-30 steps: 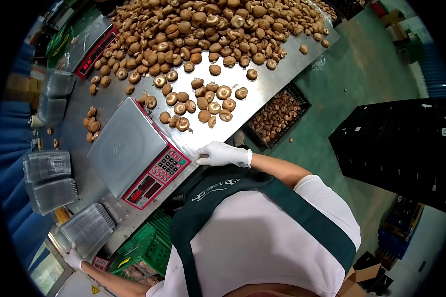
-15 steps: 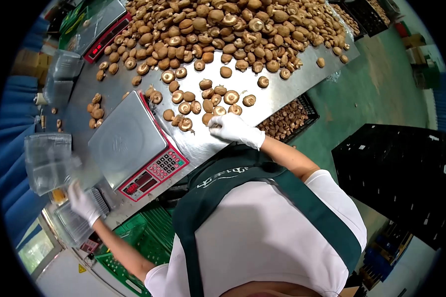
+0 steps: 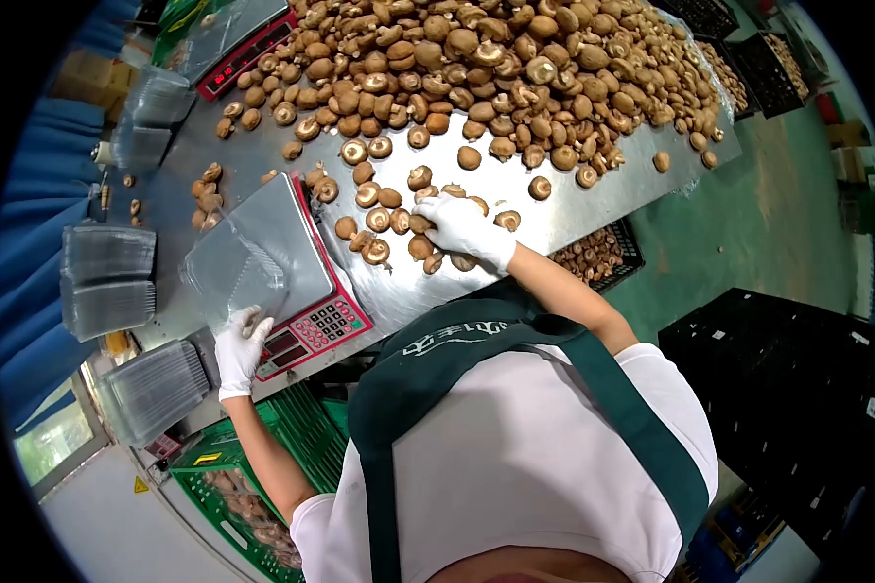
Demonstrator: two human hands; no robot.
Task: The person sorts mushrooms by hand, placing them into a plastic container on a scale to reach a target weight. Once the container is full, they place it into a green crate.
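A clear plastic container (image 3: pixel 238 267) lies over the plate of the red-edged scale (image 3: pixel 301 233). My left hand (image 3: pixel 241 352), in a white glove, is closed on its near edge, beside the scale's keypad. Among the loose mushrooms (image 3: pixel 376 221) on the metal table (image 3: pixel 423 291) rests my gloved right hand (image 3: pixel 465 229), palm down, its fingertips against some of them; whether it grips one is hidden. The large mushroom pile (image 3: pixel 476 68) lies beyond.
Stacked clear containers (image 3: pixel 109 277) and another stack (image 3: pixel 156 391) stand at the left. A second scale (image 3: pixel 248 53) is at the upper left. Green crates (image 3: pixel 214 486) sit below the table; a black crate (image 3: pixel 630 255) of mushrooms is under its right edge. Black crates (image 3: pixel 778 379) stand right.
My left hand has moved right from the container stacks, bringing a clear container onto the scale. My right hand has shifted further in among the loose mushrooms. The whole view has shifted slightly.
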